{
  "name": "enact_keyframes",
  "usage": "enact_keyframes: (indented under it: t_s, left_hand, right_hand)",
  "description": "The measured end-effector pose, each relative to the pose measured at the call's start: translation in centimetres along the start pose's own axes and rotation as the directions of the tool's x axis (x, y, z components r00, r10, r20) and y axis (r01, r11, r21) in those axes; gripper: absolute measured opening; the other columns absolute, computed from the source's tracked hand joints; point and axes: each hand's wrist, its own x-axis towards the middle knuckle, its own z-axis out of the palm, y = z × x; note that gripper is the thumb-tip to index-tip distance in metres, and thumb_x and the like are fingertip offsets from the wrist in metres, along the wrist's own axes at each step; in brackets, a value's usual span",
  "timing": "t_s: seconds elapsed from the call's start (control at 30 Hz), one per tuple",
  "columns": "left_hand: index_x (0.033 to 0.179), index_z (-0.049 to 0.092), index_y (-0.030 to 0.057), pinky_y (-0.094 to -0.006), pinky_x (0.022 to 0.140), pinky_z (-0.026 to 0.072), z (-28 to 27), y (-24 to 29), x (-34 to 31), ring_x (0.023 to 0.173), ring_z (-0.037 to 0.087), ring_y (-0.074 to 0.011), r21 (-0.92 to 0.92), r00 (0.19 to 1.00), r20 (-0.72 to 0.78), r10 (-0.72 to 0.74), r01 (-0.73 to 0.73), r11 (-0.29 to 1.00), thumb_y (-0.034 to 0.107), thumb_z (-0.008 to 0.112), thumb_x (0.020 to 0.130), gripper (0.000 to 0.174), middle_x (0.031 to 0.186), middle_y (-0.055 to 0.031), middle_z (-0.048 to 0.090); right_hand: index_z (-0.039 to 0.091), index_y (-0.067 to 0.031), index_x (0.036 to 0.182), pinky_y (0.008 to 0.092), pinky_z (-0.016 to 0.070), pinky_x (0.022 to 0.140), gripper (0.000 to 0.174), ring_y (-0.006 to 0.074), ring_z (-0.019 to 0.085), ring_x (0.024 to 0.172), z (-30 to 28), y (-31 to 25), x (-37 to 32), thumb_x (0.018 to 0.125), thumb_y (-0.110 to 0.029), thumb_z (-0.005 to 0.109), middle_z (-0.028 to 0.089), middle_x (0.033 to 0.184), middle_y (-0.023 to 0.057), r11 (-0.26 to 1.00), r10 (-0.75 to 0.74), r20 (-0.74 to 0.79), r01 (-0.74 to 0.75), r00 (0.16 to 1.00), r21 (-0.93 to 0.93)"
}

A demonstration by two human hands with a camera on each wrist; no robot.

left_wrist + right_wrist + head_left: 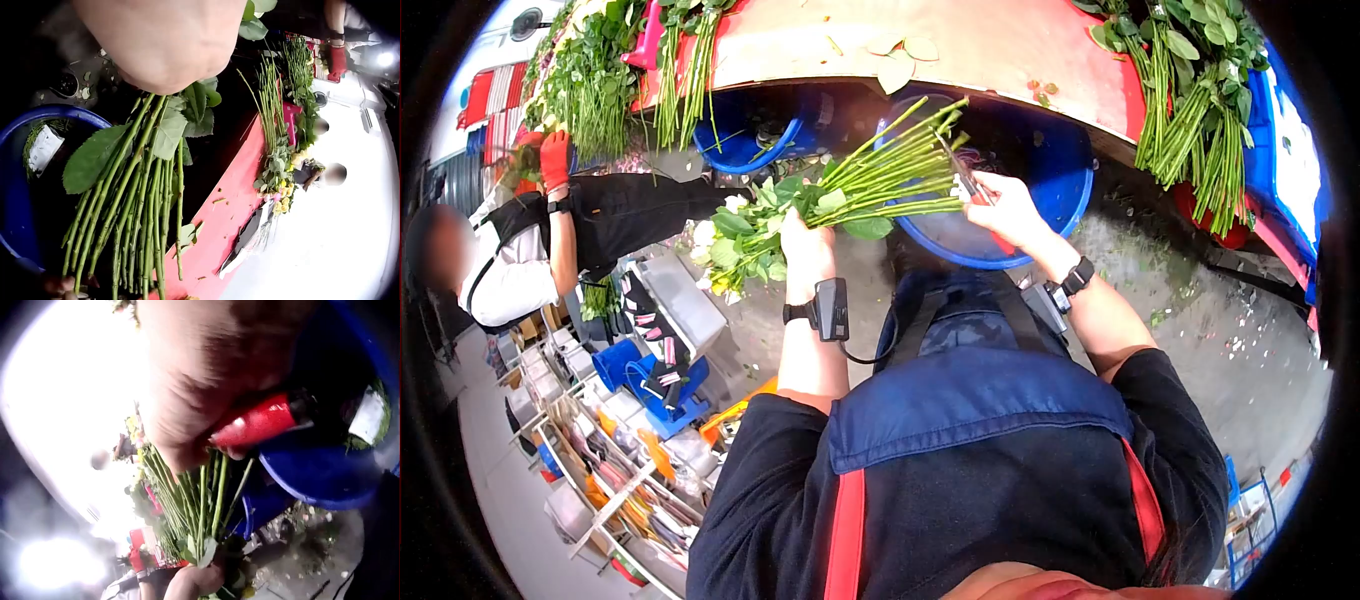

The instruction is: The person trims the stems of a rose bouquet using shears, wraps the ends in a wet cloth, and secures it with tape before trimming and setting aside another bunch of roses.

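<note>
Standing at far left: one other person (520, 270), white top, dark trousers, red gloves (555, 160), by the leafy greenery (600, 95) heaped at the table's end. Below that figure: shelving (605, 505) stacked with mixed goods, and blue plastic items (615, 365).

Next, upper left of centre: one blue bucket (785, 158), partly under the table (800, 40), pale top, red edge, a few loose leaves (895, 70) lying on it.

Centre: left hand (808, 255), fingers closed round a bundle of long-stemmed flowers (880, 190). Leaves and pale blooms lie to the hand's left; bare green stems fan out to the right, ends toward the other hand.

Right of centre: right hand (1012, 212), curled round a red-handled cutter (972, 188), its tip near the stem ends; whether the blades touch a stem, cannot tell. Beneath: a larger blue bucket (1065, 195), containing a white item (45, 149) among green cuttings.

Far right: further stems (1190, 130) overhanging the table edge, beside a blue crate (1285, 150).
</note>
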Motion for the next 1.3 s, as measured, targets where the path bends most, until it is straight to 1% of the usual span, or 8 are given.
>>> enact_keyframes:
  t_s: [0.33, 0.67, 0.93, 1.07, 1.17, 1.2, 1.23, 1.3]
  left_hand:
    - [0.117, 0.056, -0.003, -0.0278, 0.086, 0.0474, -0.8, 0.2, -0.2, 0.096, 0.059, -0.0177, 0.279, 0.987, 0.138, 0.078, -0.114, 0.953, -0.002, 0.05, 0.083, 0.035, 0.11, -0.0087, 0.063]
    - [0.115, 0.057, -0.0001, -0.0272, 0.088, 0.044, -3.5, -3.0, 2.3, 0.097, 0.055, -0.0144, 0.078, 0.982, 0.165, -0.096, 0.084, 0.993, -0.009, 0.05, 0.078, 0.038, 0.11, -0.0056, 0.061]
    - [0.115, 0.056, 0.0002, -0.0294, 0.091, 0.0444, -4.6, -4.9, 3.5, 0.1, 0.056, -0.0167, -0.028, 0.981, 0.122, -0.149, 0.153, 0.988, -0.008, 0.05, 0.082, 0.034, 0.112, -0.0072, 0.06]
    - [0.114, 0.056, 0.0016, -0.0324, 0.094, 0.0448, -3.1, -3.9, 3.8, 0.099, 0.058, -0.022, -0.504, 0.926, 0.004, -0.378, 0.328, 0.799, -0.002, 0.048, 0.089, 0.026, 0.114, -0.0098, 0.059]
    - [0.117, 0.059, -0.0025, -0.0312, 0.088, 0.0477, -2.1, -2.7, 1.7, 0.098, 0.06, -0.0217, -0.274, 0.979, 0.03, -0.199, 0.2, 0.941, 0.006, 0.05, 0.09, 0.03, 0.11, -0.0103, 0.064]
    - [0.118, 0.058, -0.0024, -0.0296, 0.087, 0.047, -3.2, -2.9, 1.4, 0.097, 0.059, -0.0209, 0.102, 0.999, 0.031, -0.043, 0.039, 0.994, 0.004, 0.051, 0.087, 0.033, 0.109, -0.0095, 0.064]
    - [0.118, 0.058, -0.0023, -0.028, 0.086, 0.0462, -4.8, -3.1, 1.4, 0.095, 0.059, -0.0201, 0.456, 0.99, 0.097, 0.106, -0.139, 0.879, 0.003, 0.052, 0.083, 0.036, 0.108, -0.0088, 0.064]
    - [0.118, 0.058, -0.0024, -0.0252, 0.08, 0.0453, -1.1, 0.2, -1.1, 0.088, 0.058, -0.0189, 0.537, 0.933, 0.248, 0.262, -0.357, 0.764, 0.0, 0.051, 0.074, 0.044, 0.104, -0.0074, 0.064]
  right_hand:
    - [0.043, 0.0045, 0.136, 0.0312, 0.0373, 0.102, 0.074, 0.0184, 0.049, 0.115, -0.7, 2.6, 0.2, 0.074, -0.021, 0.074, 0.053, 0.125, 0.0127, 0.988, -0.154, -0.005, 0.154, 0.988, 0.014]
    - [0.062, -0.001, 0.12, 0.0216, 0.0434, 0.052, 0.04, 0.0045, 0.05, 0.056, -0.6, 0.6, 0.0, 0.081, -0.01, 0.064, 0.055, 0.071, -0.0038, 0.994, -0.093, -0.045, 0.095, 0.995, 0.058]
    - [0.062, -0.0005, 0.102, 0.0227, 0.0436, 0.065, 0.025, 0.005, 0.05, 0.07, 0.1, -0.1, -0.7, 0.081, -0.013, 0.067, 0.055, 0.076, -0.0038, 0.972, -0.203, -0.054, 0.208, 0.978, 0.112]
    - [0.063, -0.0011, 0.101, 0.0242, 0.043, 0.062, 0.027, 0.0055, 0.049, 0.067, -0.5, 1.7, 1.0, 0.079, -0.015, 0.068, 0.055, 0.073, -0.0039, 0.98, -0.198, -0.056, 0.199, 0.979, 0.002]
    - [0.064, -0.002, 0.094, 0.0242, 0.0437, 0.056, 0.019, 0.0058, 0.051, 0.061, -0.4, 0.8, 0.3, 0.08, -0.015, 0.068, 0.054, 0.069, -0.0029, 0.994, -0.101, -0.086, 0.104, 0.991, 0.024]
    - [0.064, -0.002, 0.093, 0.0242, 0.0438, 0.055, 0.018, 0.0059, 0.051, 0.059, -0.2, 0.4, 0.0, 0.08, -0.015, 0.068, 0.055, 0.069, -0.0025, 0.994, -0.07, -0.113, 0.078, 0.991, 0.071]
    - [0.064, -0.002, 0.092, 0.0243, 0.0438, 0.053, 0.018, 0.0061, 0.052, 0.058, -0.1, 0.1, -0.1, 0.08, -0.014, 0.068, 0.055, 0.069, -0.0021, 0.991, -0.041, -0.145, 0.059, 0.989, 0.118]
    - [0.065, -0.0011, 0.096, 0.0254, 0.0469, 0.056, 0.023, 0.0077, 0.054, 0.06, -0.9, 0.9, 0.6, 0.079, -0.017, 0.069, 0.061, 0.071, 0.0012, 0.996, -0.041, -0.232, 0.02, 0.972, -0.091]
